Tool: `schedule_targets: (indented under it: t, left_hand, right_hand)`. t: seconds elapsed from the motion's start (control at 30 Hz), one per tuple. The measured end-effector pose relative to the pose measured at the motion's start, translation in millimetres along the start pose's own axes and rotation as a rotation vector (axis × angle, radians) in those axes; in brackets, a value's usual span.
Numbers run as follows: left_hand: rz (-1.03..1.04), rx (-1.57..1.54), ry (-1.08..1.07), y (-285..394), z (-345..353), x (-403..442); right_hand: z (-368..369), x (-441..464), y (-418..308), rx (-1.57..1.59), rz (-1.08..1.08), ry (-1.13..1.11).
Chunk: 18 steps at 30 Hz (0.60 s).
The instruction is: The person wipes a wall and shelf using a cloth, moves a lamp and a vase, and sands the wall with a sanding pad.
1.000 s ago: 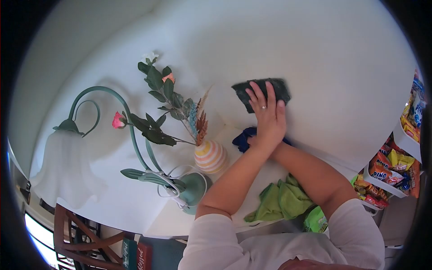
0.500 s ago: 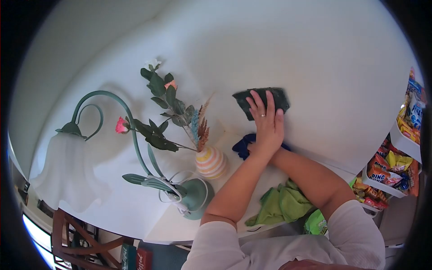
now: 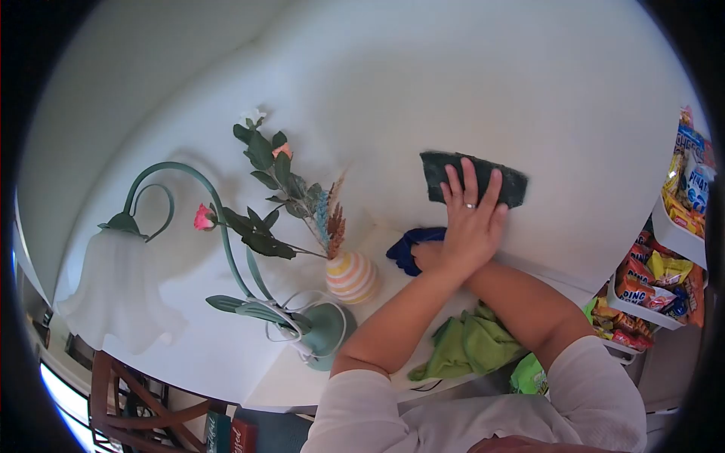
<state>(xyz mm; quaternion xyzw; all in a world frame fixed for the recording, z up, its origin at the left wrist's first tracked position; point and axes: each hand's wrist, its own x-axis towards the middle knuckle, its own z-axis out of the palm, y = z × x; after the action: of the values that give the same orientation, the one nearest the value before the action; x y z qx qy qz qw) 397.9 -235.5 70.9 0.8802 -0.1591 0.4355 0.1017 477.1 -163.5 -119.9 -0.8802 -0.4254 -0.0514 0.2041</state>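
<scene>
My left hand (image 3: 474,223) lies flat with spread fingers on a dark green pad (image 3: 513,185), pressing it against the white wall (image 3: 589,128). A ring shows on one finger. My forearms cross, the left one over the right. Below the pad, my right hand (image 3: 429,255) is closed on a dark blue cloth (image 3: 404,248) at the back of the white tabletop (image 3: 291,377); its fingers are partly hidden. A crumpled green cloth (image 3: 472,343) rests on the tabletop under my right forearm.
Left of my arms stand a striped vase (image 3: 351,277) with artificial flowers and a green lamp (image 3: 326,332) with a white shade. Snack packets fill white bins (image 3: 664,313) at the right. A wooden chair (image 3: 106,392) is at the lower left.
My left hand and the dark green pad first slid slightly down, then moved right along the wall. My right hand and the blue cloth shifted slightly left.
</scene>
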Motion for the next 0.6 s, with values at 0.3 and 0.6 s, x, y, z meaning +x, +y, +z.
schedule_targets:
  t: [0.3, 0.6]
  left_hand:
    - [-0.223, -0.030, 0.438, -41, -78, 145]
    - [0.163, 0.253, -0.018, -34, -36, 26]
  right_hand:
    - [-131, -52, -39, 0.183, -0.304, -0.222]
    - [-152, -55, -42, -0.039, -0.663, 0.442]
